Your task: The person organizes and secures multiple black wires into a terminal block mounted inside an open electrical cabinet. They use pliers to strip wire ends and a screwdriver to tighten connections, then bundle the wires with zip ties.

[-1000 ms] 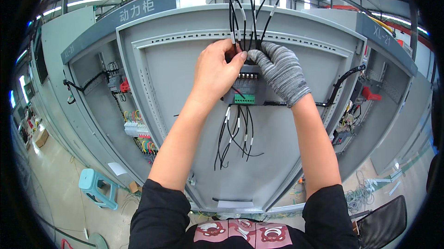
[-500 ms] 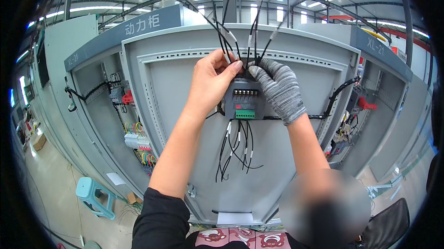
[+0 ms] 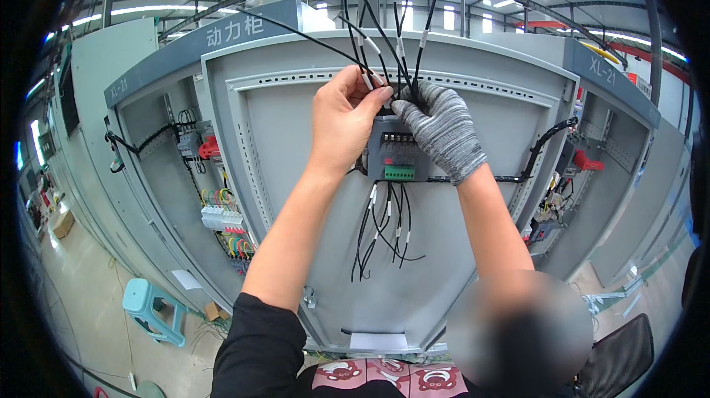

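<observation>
Several black wires (image 3: 418, 61) stand upward; the bare left hand (image 3: 342, 120) pinches some of them, the gloved right hand (image 3: 442, 130), half curled, pinches others beside.

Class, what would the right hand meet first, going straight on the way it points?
The right hand would likely first meet the black wires bunched at its thumb, then perhaps the left hand; depth is unclear.
</observation>
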A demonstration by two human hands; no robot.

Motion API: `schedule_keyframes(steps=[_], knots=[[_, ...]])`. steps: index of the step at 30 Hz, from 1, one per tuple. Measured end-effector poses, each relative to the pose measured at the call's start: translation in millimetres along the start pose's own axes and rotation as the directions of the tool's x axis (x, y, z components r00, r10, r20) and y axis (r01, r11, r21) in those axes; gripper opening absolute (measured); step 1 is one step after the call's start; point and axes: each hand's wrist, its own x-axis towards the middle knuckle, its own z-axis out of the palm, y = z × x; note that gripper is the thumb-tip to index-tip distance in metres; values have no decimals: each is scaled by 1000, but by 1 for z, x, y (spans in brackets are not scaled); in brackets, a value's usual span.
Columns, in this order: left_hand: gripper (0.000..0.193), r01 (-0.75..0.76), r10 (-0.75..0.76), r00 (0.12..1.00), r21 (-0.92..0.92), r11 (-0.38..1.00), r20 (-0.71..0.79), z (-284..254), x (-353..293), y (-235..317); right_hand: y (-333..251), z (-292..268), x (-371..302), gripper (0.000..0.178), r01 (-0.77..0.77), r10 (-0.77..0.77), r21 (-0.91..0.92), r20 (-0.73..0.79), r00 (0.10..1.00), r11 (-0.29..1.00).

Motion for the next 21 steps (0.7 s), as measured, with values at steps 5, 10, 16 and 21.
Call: schedule_keyframes(steps=[5, 10, 16, 21], knots=[[8, -4, 13, 999, 177, 984, -50, 3, 2, -1, -9, 0, 0, 22, 72, -75, -222, -8, 997, 972], [13, 75, -78, 996, 77, 994, 35, -2, 12, 5, -1, -1, 0, 22, -4, 3, -100, -8, 1000, 995], [15, 33, -42, 999, 569, 822, 3, 10, 15, 17, 4, -3, -1, 22, -4, 3, -123, -9, 1000, 992], [16, 68, -94, 986, 184, 981, 139, -15, 8, 7, 7, -9, -8, 32, -132, 137, 134, -27, 990, 982]])
